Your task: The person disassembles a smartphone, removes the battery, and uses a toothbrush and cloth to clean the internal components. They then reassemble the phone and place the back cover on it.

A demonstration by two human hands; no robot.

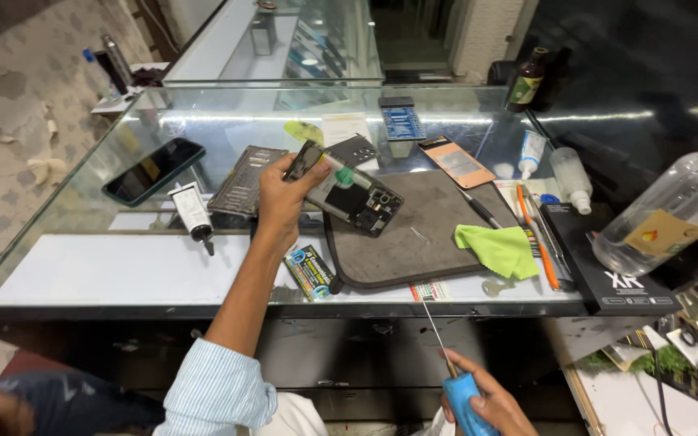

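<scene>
Head view: the left hand grips an opened phone by its upper end, tilted above the grey mat. The right hand is clenched on a blue-handled screwdriver, low and near the body. A steadier hold on the phone's edges would likely help. Beyond the hands, the glass counter carries 1 green cloth, a glue tube and bottles.
</scene>
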